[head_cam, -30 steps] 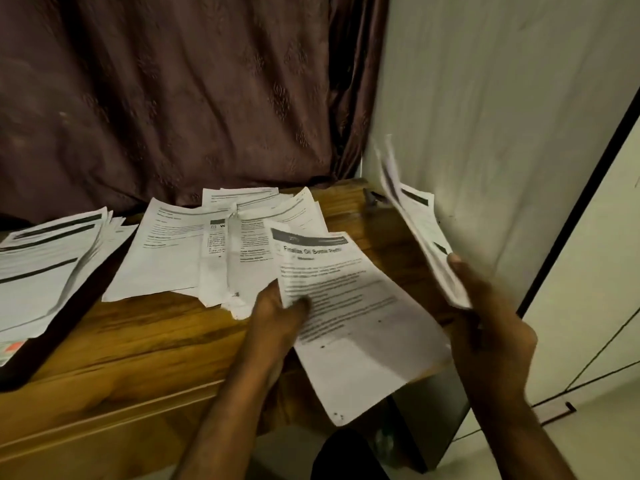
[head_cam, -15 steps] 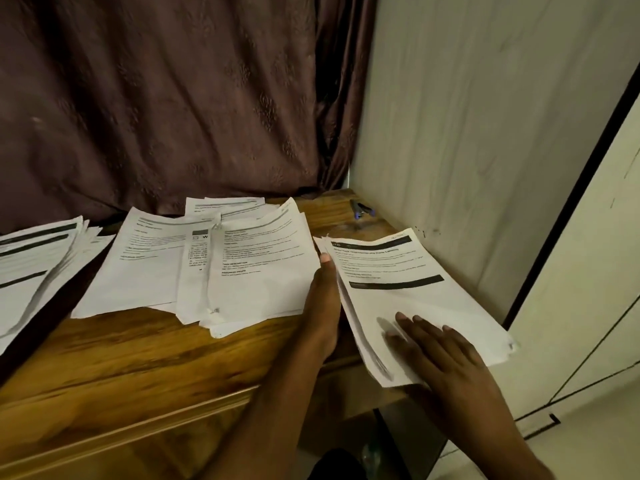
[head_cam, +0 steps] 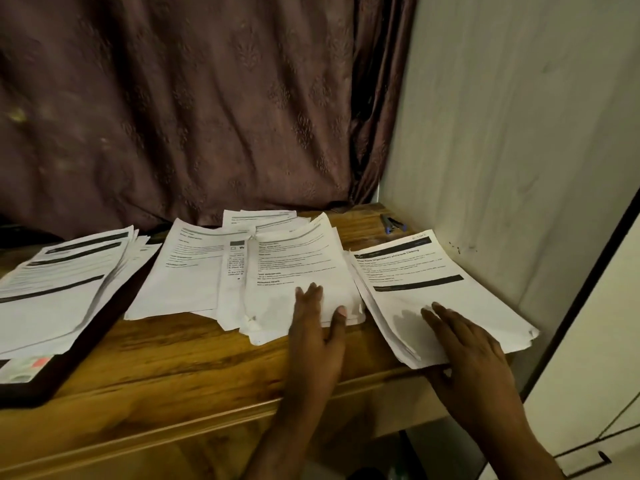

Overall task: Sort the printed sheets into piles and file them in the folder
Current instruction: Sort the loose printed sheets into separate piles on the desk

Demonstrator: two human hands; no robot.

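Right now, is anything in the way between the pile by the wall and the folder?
Yes. The middle piles lie spread on the table between the right pile and the folder at far left, and the folder is already covered with sheets.

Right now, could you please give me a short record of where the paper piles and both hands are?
left pile: sheets on the dark folder at the table's left
middle pile: overlapping sheets at the table's centre
right pile: stack beside the wall, overhanging the table edge
left hand: fingers flat on the middle pile's near corner
right hand: flat on the right pile
other: small blue tool at the back corner
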